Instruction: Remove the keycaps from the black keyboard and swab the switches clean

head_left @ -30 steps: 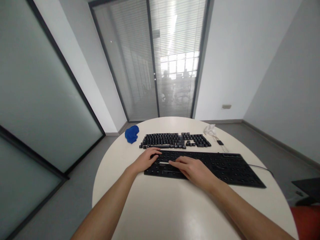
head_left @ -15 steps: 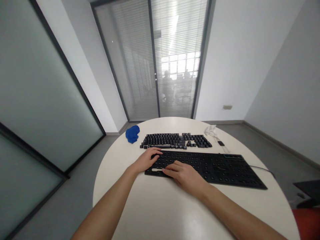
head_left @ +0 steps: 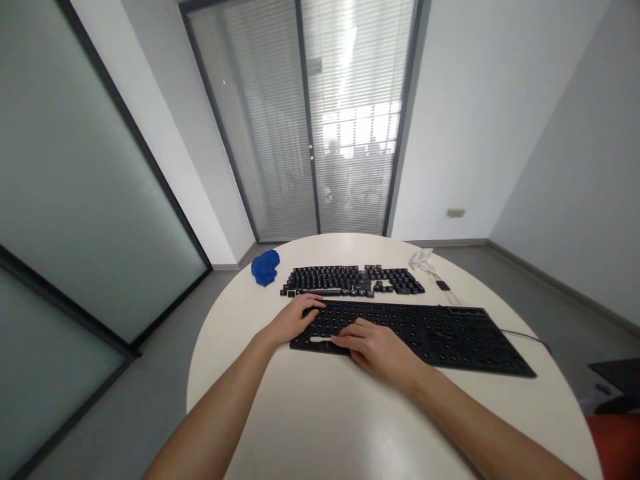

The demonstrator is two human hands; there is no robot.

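Note:
A black keyboard base (head_left: 425,340) without its keycaps lies across the near half of the table. My left hand (head_left: 294,322) rests on its left end, fingers extended over the far edge and thumb apart, holding nothing. Between the thumb and fingers of my right hand (head_left: 373,350) is a white cotton swab (head_left: 320,339), its pale tip pointing left, low over the base's front left part. The pinched end is hidden by my fingers. Beyond the base, loose black keycaps (head_left: 325,277) sit arranged in keyboard order.
A blue cloth (head_left: 265,268) lies crumpled at the table's far left. At the far right are a crumpled white tissue or bag (head_left: 423,259) and a small black piece (head_left: 443,285) with thin cords. A cable (head_left: 525,336) runs off the round table (head_left: 310,413) at right.
My right hand has slid slightly right along the keyboard base, carrying the cotton swab with it. My left hand stays in place.

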